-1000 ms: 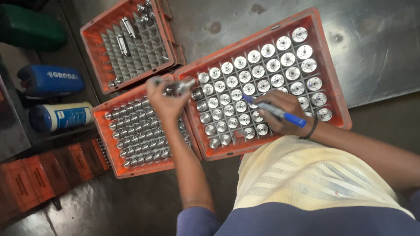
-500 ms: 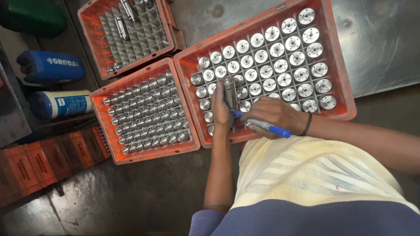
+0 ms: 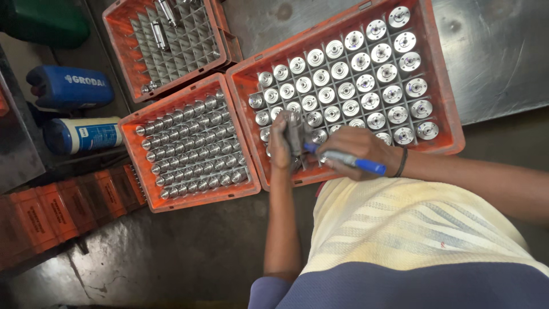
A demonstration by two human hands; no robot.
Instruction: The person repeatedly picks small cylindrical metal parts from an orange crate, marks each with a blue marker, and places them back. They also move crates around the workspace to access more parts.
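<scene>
The left hand is closed around a grey metal cylinder, holding it upright over the near edge of the big orange crate. The fingers wrap its body and only the top end shows above them. The right hand is curled shut on a blue marker pen, gripping it like a pencil, with the tip pressed against the side of the cylinder in the left hand. A dark band sits on that wrist.

The big orange crate is divided into a grid, and nearly every cell holds a round metal part standing on end with its flanged face up. Both hands hover over the crate's near-left corner, covering a few cells there.

Touching the big crate's left side is a second orange crate, packed with rows of similar metal pieces lying on their sides. Beyond that one, and also left of the big crate, a third orange crate shows mostly bare dividers with a few parts in it. Further left of the crates lie a blue jerrycan and a blue-and-white can on its side.
</scene>
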